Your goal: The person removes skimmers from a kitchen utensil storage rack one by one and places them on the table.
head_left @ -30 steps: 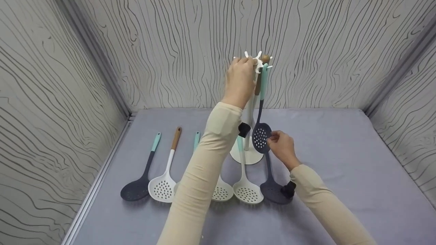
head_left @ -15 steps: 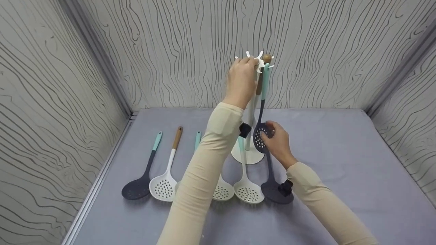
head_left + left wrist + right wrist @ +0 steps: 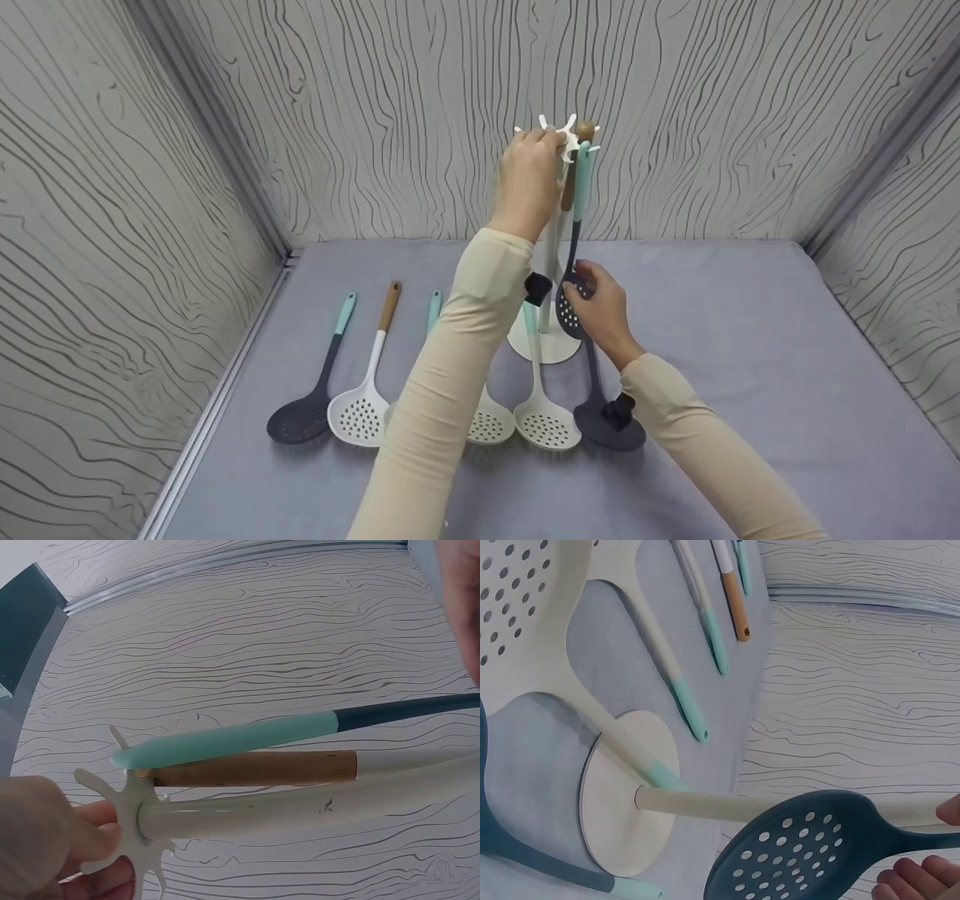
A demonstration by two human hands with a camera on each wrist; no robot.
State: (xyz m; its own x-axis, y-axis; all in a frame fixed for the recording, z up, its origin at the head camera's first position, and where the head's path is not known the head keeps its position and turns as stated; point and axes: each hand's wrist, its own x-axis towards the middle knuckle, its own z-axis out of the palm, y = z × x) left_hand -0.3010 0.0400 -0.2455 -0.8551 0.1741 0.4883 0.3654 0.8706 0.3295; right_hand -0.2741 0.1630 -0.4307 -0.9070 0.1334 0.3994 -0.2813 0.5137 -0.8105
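Observation:
My left hand (image 3: 529, 180) grips the hooked top (image 3: 132, 814) of a white utensil stand (image 3: 550, 349), thumb and fingers among its hooks. From one hook hangs a dark skimmer (image 3: 568, 311) with a mint handle (image 3: 247, 739). Behind that handle hangs another utensil with a brown handle (image 3: 262, 769); its lower end is mostly hidden. My right hand (image 3: 606, 311) is at the dark skimmer's perforated head, thumb and fingers spread on either side of it. In the right wrist view, the fingers (image 3: 919, 881) lie beside the skimmer's neck with a gap showing.
Several skimmers lie in a row on the grey cloth (image 3: 750, 435): a dark one (image 3: 300, 418) far left, a white one with a brown handle (image 3: 358, 415), cream ones (image 3: 547, 424), and a dark solid-looking ladle (image 3: 600, 424). Wood-grain panels (image 3: 412, 90) enclose the table.
My right hand has moved left and a little up, from pinching the skimmer head's right edge to spreading around the head. My left hand stays on the stand's top.

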